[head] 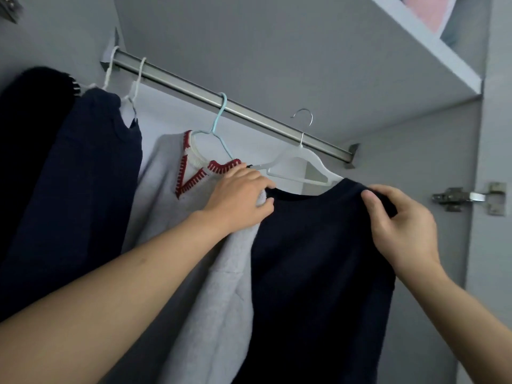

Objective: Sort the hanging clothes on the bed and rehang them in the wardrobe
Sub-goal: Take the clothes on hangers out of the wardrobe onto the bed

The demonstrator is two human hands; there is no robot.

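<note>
Both hands, left hand (239,194) and right hand (401,225), pinch the dark top (318,259), hanging lengthwise downward below its white hanger (297,164).

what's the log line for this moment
left hand: holds navy top | right hand: pinches its shoulder | white hanger: hook off rail

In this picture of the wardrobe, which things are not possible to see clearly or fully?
Head view only:
- White hanger: its right arm is under the dark top; whether its metal hook sits over the rail is unclear.
- Left hand: fingertips hidden behind the top's collar.
- Right hand: fingers hidden behind the fabric, only the thumb shows.
- Pink item on the shelf: cut off by the top edge.
- Black garment: cut off by the left edge.
</note>
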